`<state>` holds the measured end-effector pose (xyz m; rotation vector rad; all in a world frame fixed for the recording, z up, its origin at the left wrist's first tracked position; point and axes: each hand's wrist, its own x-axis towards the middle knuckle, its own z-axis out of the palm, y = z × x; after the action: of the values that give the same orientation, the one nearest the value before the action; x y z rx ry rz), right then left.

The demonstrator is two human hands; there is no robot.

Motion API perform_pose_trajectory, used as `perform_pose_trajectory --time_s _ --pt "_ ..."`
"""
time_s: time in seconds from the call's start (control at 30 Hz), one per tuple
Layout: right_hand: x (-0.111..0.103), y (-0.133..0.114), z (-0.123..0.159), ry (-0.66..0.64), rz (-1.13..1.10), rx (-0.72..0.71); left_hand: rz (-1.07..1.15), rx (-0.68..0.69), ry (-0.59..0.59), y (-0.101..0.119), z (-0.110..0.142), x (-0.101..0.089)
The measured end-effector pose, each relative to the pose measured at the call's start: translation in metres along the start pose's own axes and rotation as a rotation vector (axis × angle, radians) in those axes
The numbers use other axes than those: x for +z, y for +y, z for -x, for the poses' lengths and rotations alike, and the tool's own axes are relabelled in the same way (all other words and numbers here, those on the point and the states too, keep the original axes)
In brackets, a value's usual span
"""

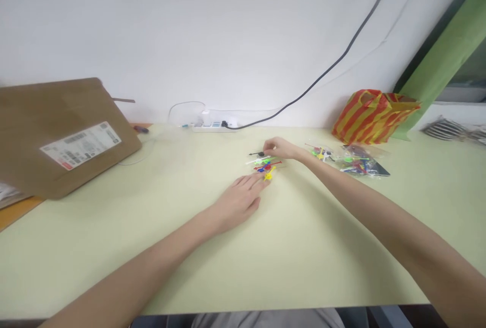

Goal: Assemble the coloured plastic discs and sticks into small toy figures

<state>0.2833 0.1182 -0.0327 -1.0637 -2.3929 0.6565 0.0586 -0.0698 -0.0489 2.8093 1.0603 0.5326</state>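
Note:
Small plastic arrows with round hubs lie in a column on the table. At its far end, the black arrow [256,154] has its right end at the pinched fingertips of my right hand [278,147]. Below it come a white arrow [253,161], a green arrow [267,161], a red arrow [274,165] and a blue arrow [261,169]. Closest to me is the yellow arrow [269,175], touched by the fingertips of my left hand [241,199]. That hand lies flat on the table, fingers stretched out, holding nothing.
More arrows [322,154] and a clear plastic bag of arrows [359,163] lie right of my right forearm. A striped red-yellow bag [370,118] stands behind them. A cardboard box [61,135] is at the left. A power strip [210,126] with a black cable [304,94] sits by the wall.

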Motion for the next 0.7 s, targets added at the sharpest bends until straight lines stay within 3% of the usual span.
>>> perform_pose_trajectory --time_s 0.2,0.4,0.53,0.63,0.7 --pt "0.002 0.005 0.008 -0.002 0.015 -0.006 0.035 -0.051 -0.006 0.001 -0.001 0.000" --pt "-0.001 -0.006 0.018 -0.015 0.075 -0.012 0.031 -0.107 -0.016 -0.002 -0.004 -0.001" --pt "-0.004 -0.014 0.024 0.043 0.127 0.000 0.046 -0.113 -0.031 -0.004 -0.005 -0.001" --pt "0.000 -0.020 0.028 0.090 0.142 -0.020 0.056 -0.123 -0.041 -0.003 -0.005 -0.001" --pt "0.007 -0.023 0.030 0.046 0.139 -0.061 0.069 -0.126 -0.034 -0.001 -0.006 -0.001"
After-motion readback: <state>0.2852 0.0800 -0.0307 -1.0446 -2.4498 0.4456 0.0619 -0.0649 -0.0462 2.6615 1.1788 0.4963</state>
